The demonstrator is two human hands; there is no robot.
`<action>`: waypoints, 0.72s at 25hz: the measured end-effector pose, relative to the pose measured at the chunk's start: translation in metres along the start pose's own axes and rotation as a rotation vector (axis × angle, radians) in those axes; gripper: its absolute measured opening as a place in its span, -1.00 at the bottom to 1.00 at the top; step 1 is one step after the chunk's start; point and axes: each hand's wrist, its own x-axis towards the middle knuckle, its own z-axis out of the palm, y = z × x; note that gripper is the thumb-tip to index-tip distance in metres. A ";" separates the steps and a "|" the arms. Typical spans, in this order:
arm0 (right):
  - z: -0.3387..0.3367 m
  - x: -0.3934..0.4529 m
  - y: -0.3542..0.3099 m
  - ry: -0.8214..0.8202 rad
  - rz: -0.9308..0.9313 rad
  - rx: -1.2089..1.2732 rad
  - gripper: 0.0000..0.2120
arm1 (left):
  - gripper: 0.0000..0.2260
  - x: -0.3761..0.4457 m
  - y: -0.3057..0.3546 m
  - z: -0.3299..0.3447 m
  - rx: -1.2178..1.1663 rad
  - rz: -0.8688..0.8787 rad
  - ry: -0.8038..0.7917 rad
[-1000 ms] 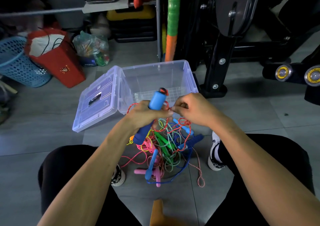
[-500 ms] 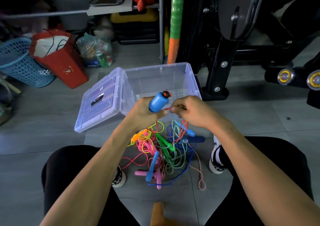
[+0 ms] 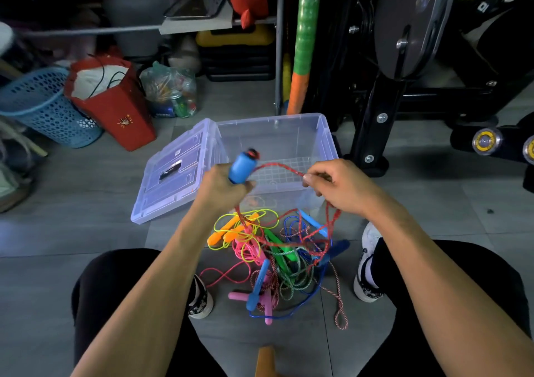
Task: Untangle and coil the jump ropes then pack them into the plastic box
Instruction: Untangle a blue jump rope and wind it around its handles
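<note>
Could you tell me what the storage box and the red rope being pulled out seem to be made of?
The storage box looks like clear, glossy plastic: the floor shows through its walls. The red rope looks like braided cord, matte, with a twisted red-and-white pattern; the fibre itself cannot be told.

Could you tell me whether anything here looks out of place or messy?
Yes: the jump ropes lie knotted in one heap on the floor, none coiled, and the plastic box looks empty with its lid open.
</note>
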 end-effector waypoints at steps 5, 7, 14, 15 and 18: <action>0.021 0.004 -0.017 -0.106 -0.066 0.062 -0.81 | -0.86 -0.018 0.019 0.019 -0.204 0.121 -0.232; 0.018 0.003 -0.013 -0.103 -0.028 0.151 -0.81 | -0.85 -0.011 0.021 0.008 -0.465 -0.018 -0.001; 0.008 0.000 -0.007 -0.075 -0.015 0.091 -0.80 | -0.73 -0.004 0.007 -0.002 -0.205 -0.032 -0.195; 0.012 0.001 -0.010 -0.086 -0.032 0.088 -0.79 | -0.69 -0.009 0.010 0.004 -0.181 0.019 -0.295; 0.023 0.004 -0.015 -0.089 -0.069 0.127 -0.77 | -0.77 -0.019 0.020 0.015 -0.106 0.111 -0.340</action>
